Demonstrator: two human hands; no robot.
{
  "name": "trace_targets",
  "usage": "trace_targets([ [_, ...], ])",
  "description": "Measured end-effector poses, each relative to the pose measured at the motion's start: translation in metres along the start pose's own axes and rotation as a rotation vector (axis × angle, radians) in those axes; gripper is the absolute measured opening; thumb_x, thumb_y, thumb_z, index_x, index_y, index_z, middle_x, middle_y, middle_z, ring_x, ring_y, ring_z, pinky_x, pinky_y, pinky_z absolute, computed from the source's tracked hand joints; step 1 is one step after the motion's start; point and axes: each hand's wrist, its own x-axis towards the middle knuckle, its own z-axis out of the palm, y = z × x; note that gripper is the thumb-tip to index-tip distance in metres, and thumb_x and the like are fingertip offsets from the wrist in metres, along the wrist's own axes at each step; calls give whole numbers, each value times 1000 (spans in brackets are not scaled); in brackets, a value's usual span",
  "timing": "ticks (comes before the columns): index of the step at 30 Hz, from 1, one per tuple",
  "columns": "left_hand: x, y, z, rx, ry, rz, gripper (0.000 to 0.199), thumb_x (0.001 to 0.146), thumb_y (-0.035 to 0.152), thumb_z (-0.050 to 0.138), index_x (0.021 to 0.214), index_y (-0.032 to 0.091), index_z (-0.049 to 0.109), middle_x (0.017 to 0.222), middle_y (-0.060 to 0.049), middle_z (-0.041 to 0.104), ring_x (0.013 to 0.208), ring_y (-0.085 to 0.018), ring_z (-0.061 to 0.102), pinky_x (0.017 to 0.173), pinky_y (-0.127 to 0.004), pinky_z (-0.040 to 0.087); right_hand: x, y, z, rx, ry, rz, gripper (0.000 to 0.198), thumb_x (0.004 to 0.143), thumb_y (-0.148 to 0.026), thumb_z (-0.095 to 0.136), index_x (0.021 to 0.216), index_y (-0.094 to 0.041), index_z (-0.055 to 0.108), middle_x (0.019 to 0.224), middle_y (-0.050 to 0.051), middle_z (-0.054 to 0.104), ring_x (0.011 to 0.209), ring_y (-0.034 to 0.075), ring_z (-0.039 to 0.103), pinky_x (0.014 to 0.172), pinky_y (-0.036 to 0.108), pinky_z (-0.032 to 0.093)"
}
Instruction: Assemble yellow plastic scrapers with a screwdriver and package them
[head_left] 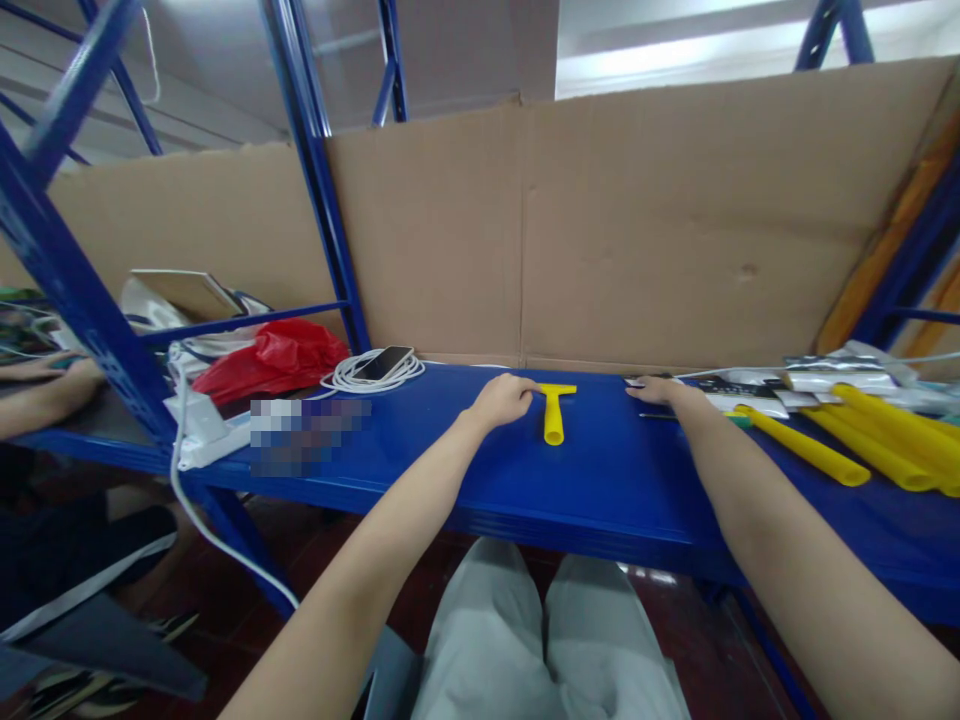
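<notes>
A yellow plastic T-shaped handle (553, 418) lies on the blue shelf top, its hollow round end towards me. My left hand (505, 400) is closed, its fingertips pinching the left end of the crossbar. Further right, my right hand (655, 390) rests low over the surface with its fingers bent together. Something small, pale and dark shows at those fingertips, too little to name. Just beneath that hand lies a thin dark rod (658, 416), which seems to run to a green piece (739, 421). A black-and-white printed packet (750, 398) sits beyond my right wrist.
Several yellow tubes (874, 445) and clear plastic wrappers (840, 375) lie at the right. Left are a phone (384, 364) on a coiled white cable (346, 376), a red bag (277, 355) and a blue post (319, 200). Cardboard (637, 230) closes the back. Another person's hand (75, 380) shows far left.
</notes>
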Motion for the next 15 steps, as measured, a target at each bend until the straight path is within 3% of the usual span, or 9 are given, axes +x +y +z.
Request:
trace_targets([
  [3, 0, 6, 5, -6, -14, 40, 37, 81, 11, 45, 105, 22, 71, 104, -3, 71, 96, -17, 66, 89, -27, 48, 0, -11, -2, -31, -132, 6, 57, 89, -49, 37, 129, -13, 55, 133, 16, 52, 120, 29, 51, 96, 41, 41],
  [8, -3, 17, 6, 73, -55, 56, 36, 83, 14, 45, 108, 21, 70, 107, -5, 70, 100, -20, 65, 90, -31, 48, -20, -39, -18, -78, -166, -80, 52, 86, -45, 44, 121, -11, 62, 122, 17, 61, 115, 30, 56, 94, 39, 43],
  [15, -8, 25, 7, 57, -36, 59, 36, 84, 18, 45, 110, 24, 68, 109, -4, 69, 103, -19, 64, 91, -30, 48, -63, -67, -40, -66, -18, -276, 39, 80, -38, 57, 112, -17, 66, 109, 14, 68, 104, 28, 62, 87, 35, 46],
])
